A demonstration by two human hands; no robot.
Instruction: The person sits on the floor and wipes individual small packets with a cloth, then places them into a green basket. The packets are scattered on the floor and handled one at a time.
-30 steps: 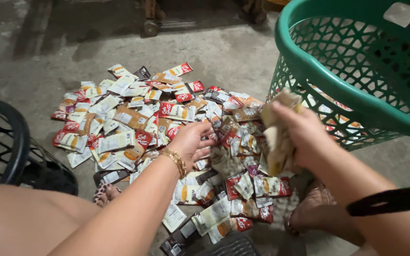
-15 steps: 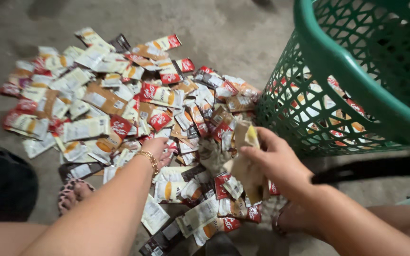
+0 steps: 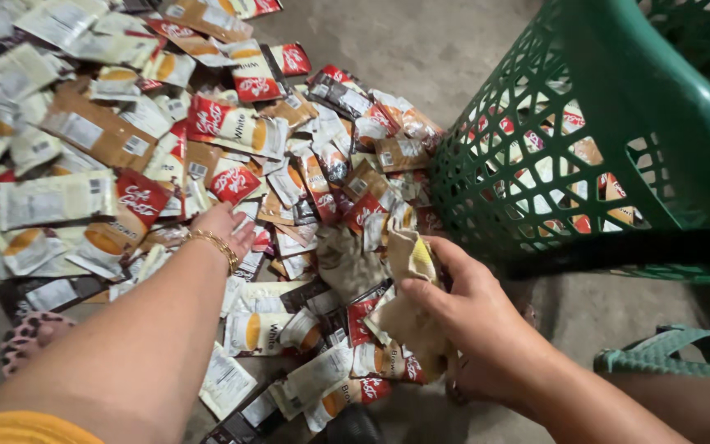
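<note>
A big heap of flat, empty sachets in red, white and brown lies spread on the concrete floor. My left hand, with a gold bracelet at the wrist, reaches into the heap and rests on the sachets, its fingers mostly hidden among them. My right hand is closed on a small bunch of crumpled tan sachets, held low just above the near side of the heap. A green plastic lattice basket stands at the right, close beside my right hand, with more sachets inside it.
Bare concrete floor shows beyond the heap. A foot in a patterned pink sandal sits at lower left. A green sandal strap lies at lower right beside the basket's base.
The camera has come much closer to the heap. My right hand has dropped from near the basket rim down to the sachets, still holding its bunch. My left hand stays in the heap.
</note>
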